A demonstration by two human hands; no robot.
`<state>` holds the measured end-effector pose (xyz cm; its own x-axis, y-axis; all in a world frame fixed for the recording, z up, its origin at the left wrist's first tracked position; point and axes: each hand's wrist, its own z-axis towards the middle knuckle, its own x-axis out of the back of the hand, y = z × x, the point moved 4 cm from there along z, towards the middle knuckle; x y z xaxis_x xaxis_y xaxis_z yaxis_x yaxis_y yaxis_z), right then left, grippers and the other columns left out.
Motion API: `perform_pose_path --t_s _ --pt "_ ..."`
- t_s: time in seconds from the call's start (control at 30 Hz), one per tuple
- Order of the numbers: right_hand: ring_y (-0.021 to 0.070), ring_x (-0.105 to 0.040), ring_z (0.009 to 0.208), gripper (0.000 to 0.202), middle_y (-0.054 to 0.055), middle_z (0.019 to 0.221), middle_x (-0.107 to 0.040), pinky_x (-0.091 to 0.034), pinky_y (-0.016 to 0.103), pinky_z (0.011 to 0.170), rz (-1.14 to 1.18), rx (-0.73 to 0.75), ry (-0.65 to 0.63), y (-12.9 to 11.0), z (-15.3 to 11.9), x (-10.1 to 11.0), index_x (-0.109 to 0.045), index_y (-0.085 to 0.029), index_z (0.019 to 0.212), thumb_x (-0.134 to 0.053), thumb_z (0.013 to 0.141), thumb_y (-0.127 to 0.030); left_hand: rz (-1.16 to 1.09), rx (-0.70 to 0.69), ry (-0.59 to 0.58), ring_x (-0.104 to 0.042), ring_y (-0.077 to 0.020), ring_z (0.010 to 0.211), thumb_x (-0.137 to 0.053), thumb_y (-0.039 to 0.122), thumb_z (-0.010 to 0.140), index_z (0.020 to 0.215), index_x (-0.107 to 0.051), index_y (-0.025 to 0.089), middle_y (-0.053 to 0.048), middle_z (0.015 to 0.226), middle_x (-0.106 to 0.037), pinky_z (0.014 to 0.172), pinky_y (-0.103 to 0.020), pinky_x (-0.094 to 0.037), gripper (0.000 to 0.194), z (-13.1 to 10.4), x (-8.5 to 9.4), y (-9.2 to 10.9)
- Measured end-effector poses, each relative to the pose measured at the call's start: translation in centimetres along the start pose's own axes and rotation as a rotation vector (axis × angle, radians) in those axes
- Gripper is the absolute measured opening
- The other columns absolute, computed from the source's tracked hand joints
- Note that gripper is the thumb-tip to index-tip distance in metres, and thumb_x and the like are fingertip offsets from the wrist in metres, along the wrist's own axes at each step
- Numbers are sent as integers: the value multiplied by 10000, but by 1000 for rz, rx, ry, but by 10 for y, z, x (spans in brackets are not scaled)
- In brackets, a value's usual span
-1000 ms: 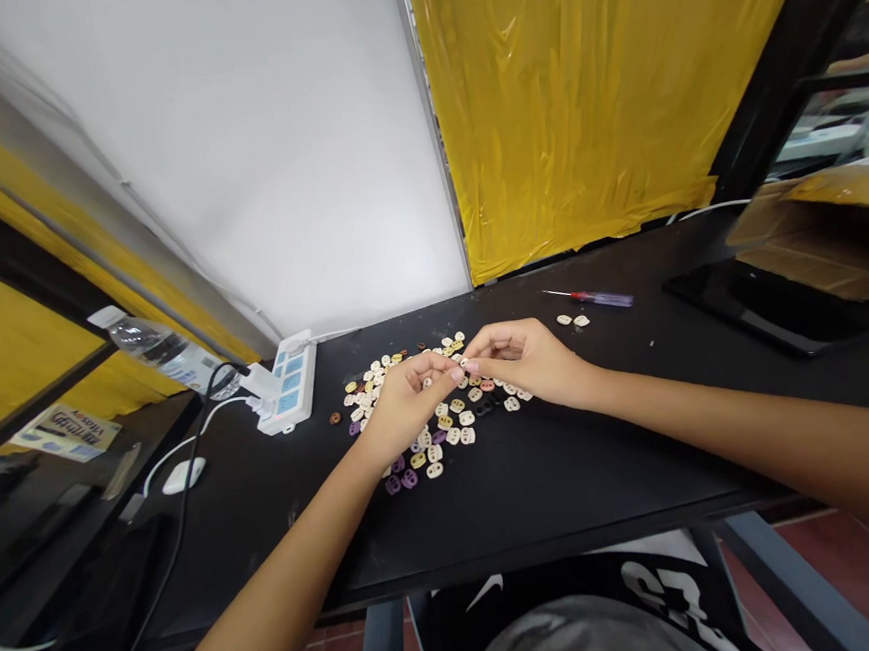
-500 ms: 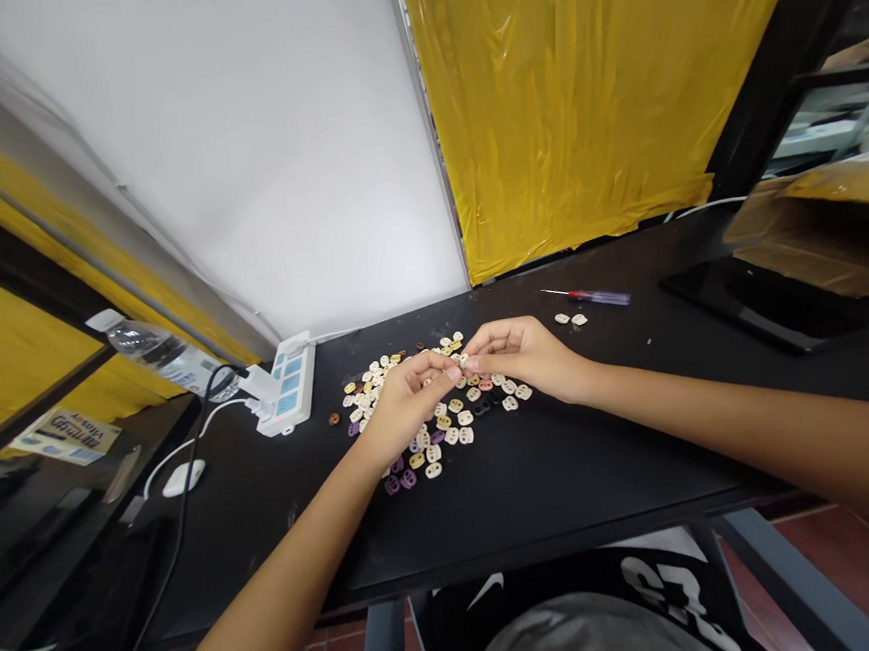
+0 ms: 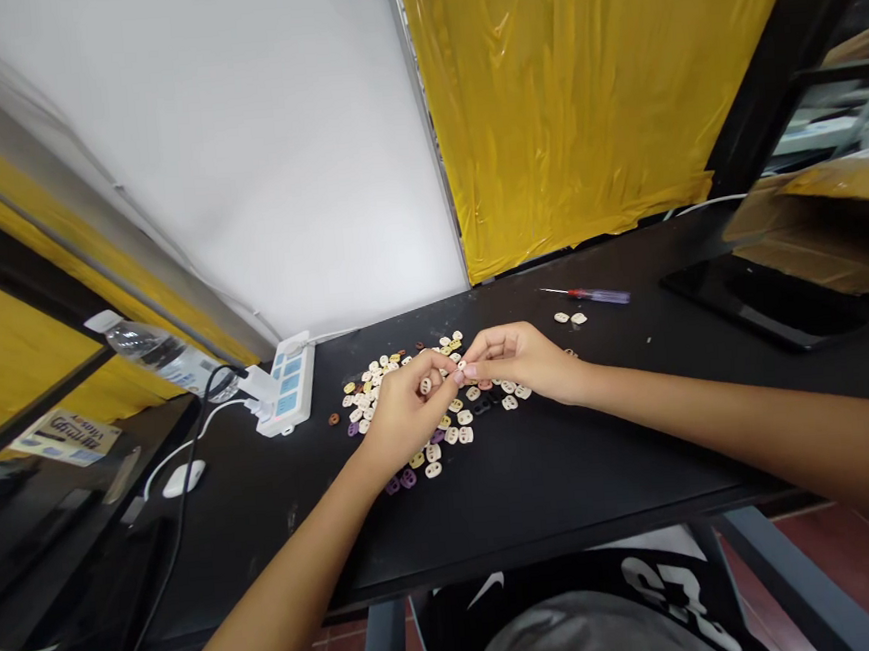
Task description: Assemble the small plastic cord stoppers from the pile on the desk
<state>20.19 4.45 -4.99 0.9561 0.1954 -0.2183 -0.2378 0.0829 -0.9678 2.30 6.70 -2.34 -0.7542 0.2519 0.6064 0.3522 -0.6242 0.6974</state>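
Observation:
My left hand [image 3: 405,406] and my right hand [image 3: 525,358] meet fingertip to fingertip above a loose pile of small two-holed cord locks. Both are closed in a pinch on one cream cord lock [image 3: 463,365], partly covered by the fingers. Another cream cord lock [image 3: 425,386] shows within the curl of my left fingers; I cannot tell if it is held or lies behind. Beneath and around the hands are cream cord locks [image 3: 465,433], yellow ones, purple cord locks [image 3: 408,478] and black cord locks [image 3: 481,405]. My hands hide part of the pile.
A screwdriver [image 3: 602,297] lies at the back right beside two separate cream cord locks [image 3: 577,319]. Farther right are a black flat device [image 3: 749,306] and a cardboard box [image 3: 797,252]. A power strip [image 3: 295,387], a cable and a water bottle [image 3: 162,352] stand left on the black table [image 3: 568,486].
Both hands stay pinched together over the pile, with their fingers shifting slightly. The cream cord lock at the fingertips has moved a little lower in view.

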Motion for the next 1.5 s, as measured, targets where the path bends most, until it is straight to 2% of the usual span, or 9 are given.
perform_pose_path --t_s 0.23,0.37,0.5,0.7,0.93,1.07,1.2,1.43,1.5 --pt "108 -629 625 384 32 710 -765 -493 260 644 -64 28 -24 -5 1 2 -768 -152 754 -935 728 -497 73 -164 11 -412 -84 513 -664 244 992 913 -694 196 94 602 -458 545 -219 -335 97 -1 3 6" --pt "101 -568 530 462 49 623 -740 -387 235 519 -113 -67 -63 -1 2 2 -727 -151 731 -906 732 -577 125 -226 -6 -373 -80 495 -665 220 998 959 -724 198 100 595 -435 556 -218 -341 74 -1 5 9" --pt "97 -492 453 493 41 533 -684 -308 239 464 -100 -209 -150 5 0 0 -728 -144 766 -880 757 -613 163 -194 -30 -408 -101 509 -671 273 1008 986 -764 201 75 606 -487 571 -231 -362 120 -1 9 11" --pt "105 -471 481 325 15 516 -620 -301 242 481 92 -340 -248 9 -2 1 -749 -134 763 -846 775 -444 202 -184 -47 -449 -123 531 -674 282 1006 986 -782 206 49 618 -552 607 -241 -399 133 0 8 13" --pt "100 -427 510 204 -4 538 -575 -283 246 496 164 -434 -286 11 -3 -3 -717 -138 754 -794 724 -324 192 -228 -63 -490 -129 568 -684 280 1011 1000 -808 197 0 727 -677 612 -252 -402 150 -1 7 15" --pt "98 -412 517 198 -14 542 -546 -273 253 503 172 -402 -301 10 -3 -4 -665 -153 715 -785 728 -309 115 -162 -47 -437 -112 542 -698 297 997 998 -791 198 49 642 -540 603 -251 -378 135 -3 6 14" --pt "94 -415 498 252 -22 529 -530 -302 266 510 144 -334 -260 6 -2 -3 -619 -169 654 -797 743 -324 -57 32 -5 -388 -106 536 -706 318 930 947 -732 195 68 646 -439 558 -246 -332 127 -2 5 7" --pt "80 -384 480 380 -53 503 -501 -236 257 485 120 -181 -149 1 -1 -2 -620 -184 679 -903 710 -436 -358 273 -11 -329 -89 522 -546 260 732 873 -726 164 31 730 -522 508 -248 -245 249 7 7 -10" --pt "82 -414 492 369 -46 540 -543 -240 251 490 74 -152 -116 1 -1 -1 -651 -179 745 -895 728 -456 -422 297 17 -387 -86 537 -565 251 735 890 -736 159 13 767 -609 519 -241 -302 248 8 6 -13"
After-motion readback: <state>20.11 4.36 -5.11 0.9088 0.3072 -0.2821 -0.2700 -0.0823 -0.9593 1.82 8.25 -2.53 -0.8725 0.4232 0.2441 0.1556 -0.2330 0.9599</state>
